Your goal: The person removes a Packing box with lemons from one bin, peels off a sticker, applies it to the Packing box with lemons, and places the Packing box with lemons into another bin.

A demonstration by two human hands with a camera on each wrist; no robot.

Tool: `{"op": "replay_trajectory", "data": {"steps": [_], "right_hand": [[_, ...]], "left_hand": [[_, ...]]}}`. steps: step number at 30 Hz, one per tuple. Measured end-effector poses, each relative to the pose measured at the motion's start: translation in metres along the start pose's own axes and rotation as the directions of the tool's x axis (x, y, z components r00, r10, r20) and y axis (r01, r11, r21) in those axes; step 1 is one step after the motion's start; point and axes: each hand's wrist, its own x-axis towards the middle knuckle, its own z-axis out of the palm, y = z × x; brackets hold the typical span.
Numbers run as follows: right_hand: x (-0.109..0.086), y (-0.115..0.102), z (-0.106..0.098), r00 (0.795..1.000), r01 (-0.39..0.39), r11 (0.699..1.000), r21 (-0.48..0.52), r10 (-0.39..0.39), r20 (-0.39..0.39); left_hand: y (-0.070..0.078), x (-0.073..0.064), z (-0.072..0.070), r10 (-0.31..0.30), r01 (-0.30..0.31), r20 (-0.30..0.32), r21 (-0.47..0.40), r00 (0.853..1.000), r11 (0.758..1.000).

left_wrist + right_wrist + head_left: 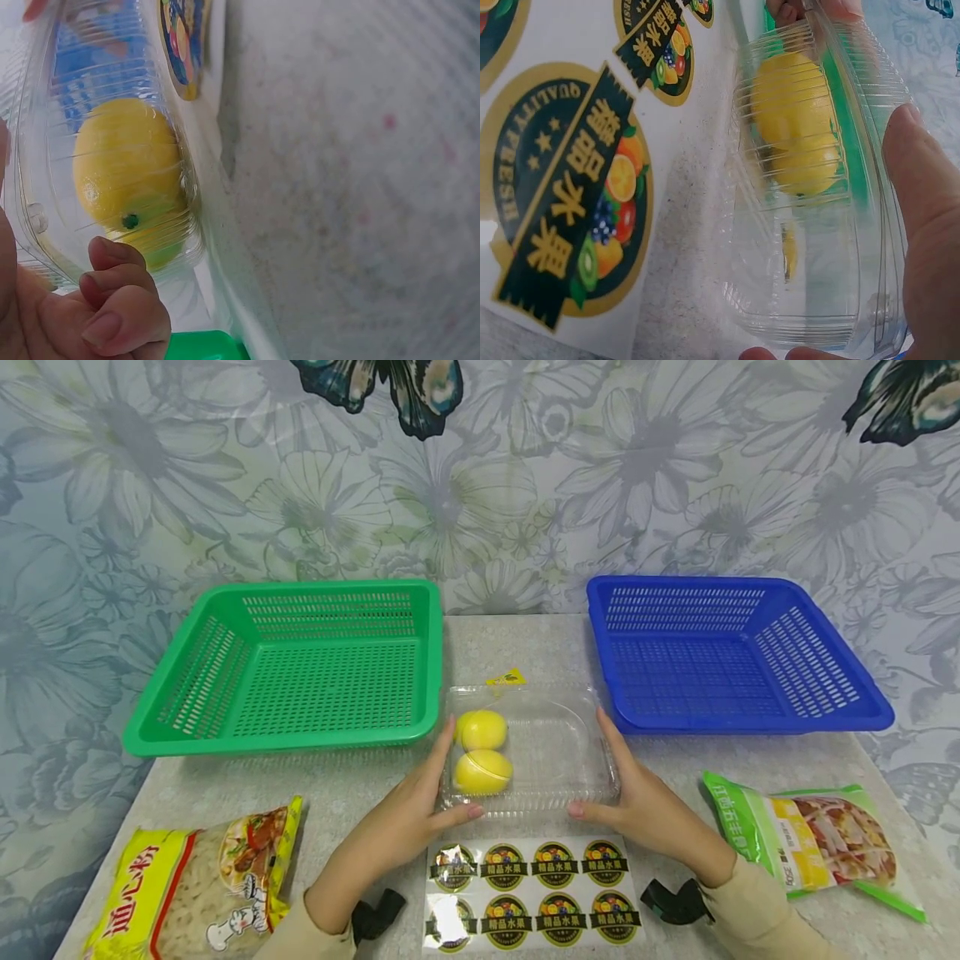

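Observation:
A clear plastic clamshell box sits at the middle of the table, with its lid over the base. Yellow lemons lie inside, at the box's left end. My left hand grips that end, its thumb along the front edge; curled fingers show beside the wall in the left wrist view. At the opposite end, my right hand holds the box, and its thumb lies along the rim in the right wrist view. In front is a sheet of round fruit stickers.
Behind on the left stands a green basket; a blue basket is behind on the right. A yellow food bag lies front left, a green food bag front right. A small yellow printed piece shows just behind the box.

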Motion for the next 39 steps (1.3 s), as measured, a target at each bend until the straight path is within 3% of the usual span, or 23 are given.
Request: {"op": "replay_trajectory", "data": {"steps": [16, 39], "right_hand": [[-0.0031, 0.0016, -0.0036, 0.998, 0.028, 0.993, -0.116, -0.034, -0.050], [-0.0025, 0.0050, 0.0013, 0.999, 0.023, 0.992, -0.121, -0.027, -0.035]], "left_hand": [[-0.0019, 0.0021, 0.0005, 0.035, -0.035, -0.019, 0.044, 0.999, 0.998], [-0.0072, 0.0025, 0.0014, 0.070, -0.067, -0.035, 0.099, 0.997, 0.993]]}}
